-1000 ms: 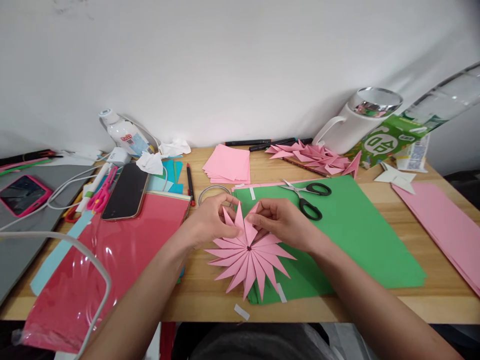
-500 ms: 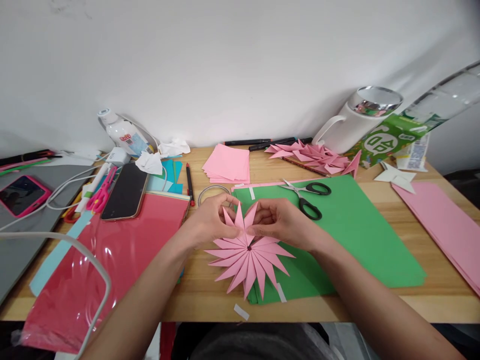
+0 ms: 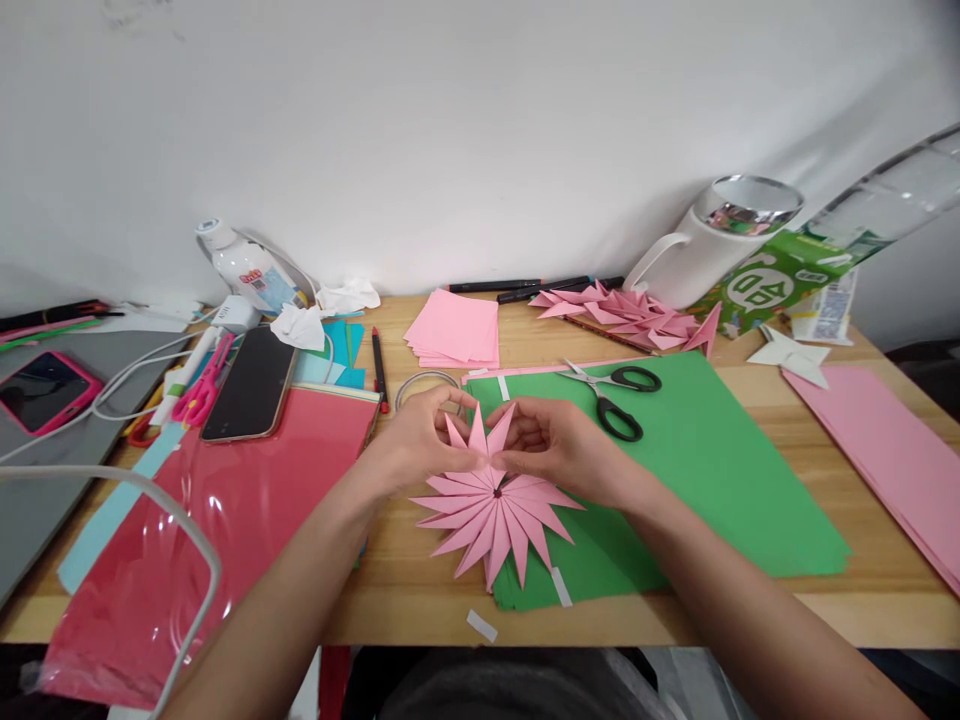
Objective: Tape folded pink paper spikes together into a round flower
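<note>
Both hands pinch the upper part of a pink folded-paper star (image 3: pixel 491 525), made of many pointed pieces set round a small central hole. My left hand (image 3: pixel 427 435) has thumb and fingers closed on its upper left points. Opposite it, my right hand (image 3: pixel 559 445) grips an upper right point, the thumb pressed on the paper's front. The two thumbs nearly meet above the hole, and some fingertips are hidden behind the star. Below and to the right lies a stack of green paper (image 3: pixel 720 480), partly under the star.
Black-handled scissors (image 3: pixel 619 390) lie on the green paper. Behind are pink paper squares (image 3: pixel 454 328) and a pile of folded pink pieces (image 3: pixel 626 315). A white mug (image 3: pixel 705 245) stands at the back right. On the left, a phone (image 3: pixel 251 385) rests by a red plastic-covered packet (image 3: pixel 247 500).
My right thumb has moved down and left, closer to my left thumb. The upper right point has swung in beside its neighbour, and the star's lower points have lifted slightly.
</note>
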A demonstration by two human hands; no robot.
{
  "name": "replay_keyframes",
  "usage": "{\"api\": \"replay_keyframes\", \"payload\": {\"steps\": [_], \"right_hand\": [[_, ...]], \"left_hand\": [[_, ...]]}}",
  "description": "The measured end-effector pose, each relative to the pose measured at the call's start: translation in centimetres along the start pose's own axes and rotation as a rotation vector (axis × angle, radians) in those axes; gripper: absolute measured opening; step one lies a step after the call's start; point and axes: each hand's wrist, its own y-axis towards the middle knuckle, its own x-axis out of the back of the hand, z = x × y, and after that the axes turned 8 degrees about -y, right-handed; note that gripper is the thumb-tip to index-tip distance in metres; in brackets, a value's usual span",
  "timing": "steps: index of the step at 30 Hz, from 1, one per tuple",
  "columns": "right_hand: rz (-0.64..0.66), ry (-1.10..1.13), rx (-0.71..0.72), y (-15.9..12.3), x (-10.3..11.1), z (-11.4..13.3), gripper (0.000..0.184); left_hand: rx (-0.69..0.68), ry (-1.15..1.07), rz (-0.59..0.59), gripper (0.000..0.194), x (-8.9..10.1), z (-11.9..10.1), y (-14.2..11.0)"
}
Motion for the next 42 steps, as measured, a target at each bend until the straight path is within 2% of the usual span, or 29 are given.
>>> {"api": "replay_keyframes", "payload": {"steps": [3, 10, 17, 20, 26, 29, 36, 42], "right_hand": [[0.032, 0.021, 0.015, 0.07, -0.06, -0.21, 0.043], [-0.021, -0.133, 0.033, -0.22, -0.30, -0.21, 0.046], [0.044, -0.232, 0.016, -0.13, -0.20, -0.15, 0.049], [0.042, -0.230, 0.026, -0.01, -0.38, -0.33, 0.044], [0.066, -0.253, 0.032, -0.02, -0.46, -0.07, 0.018], [0.079, -0.275, 0.034, -0.07, -0.35, 0.18, 0.011], [0.017, -0.351, -0.084, -0.21, -0.39, 0.27, 0.016], [0.106, -0.328, -0.134, -0.11, -0.67, 0.62, 0.020]], "left_hand": [[0.005, 0.008, -0.004, 0.045, -0.06, -0.14, -0.03], [-0.037, 0.012, -0.005, 0.046, 0.00, 0.21, 0.26], [-0.039, -0.008, -0.017, 0.048, -0.03, 0.16, 0.21], [-0.040, -0.006, -0.026, 0.048, -0.06, 0.25, 0.23], [-0.029, -0.001, -0.049, 0.049, -0.17, 0.29, 0.27], [-0.027, -0.002, -0.055, 0.048, -0.30, 0.17, 0.24], [-0.031, 0.037, -0.063, 0.049, -0.39, 0.14, 0.28], [-0.015, 0.028, 0.051, 0.058, -0.56, 0.07, -0.11]]}}
